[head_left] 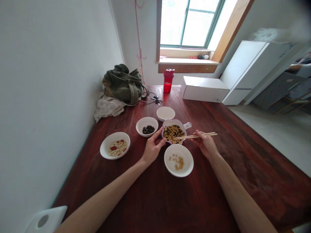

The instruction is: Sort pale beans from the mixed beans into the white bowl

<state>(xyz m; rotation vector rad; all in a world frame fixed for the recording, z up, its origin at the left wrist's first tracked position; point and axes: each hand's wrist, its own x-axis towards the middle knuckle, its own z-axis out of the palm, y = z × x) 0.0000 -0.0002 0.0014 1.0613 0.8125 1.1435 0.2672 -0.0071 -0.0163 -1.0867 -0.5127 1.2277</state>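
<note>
A white object [55, 215] sits nearest me in the head view, left. Ahead, my left hand [152, 148] holds the dish of beans [180, 124] by its left rim; my right hand [205, 143] grasps chopsticks [209, 134], tips inside it. The yellow-bean bowl [187, 159] crowds its near side; the black-bean bowl [141, 124] and nut bowl [105, 146] stand left, a plain bowl [166, 114] beyond.

We see the left hand [153, 149] cupping a scalloped bowl [173, 121]; the right hand [206, 144] holds chopsticks [184, 137], tips at what are probably mixed beans [173, 131]
</note>
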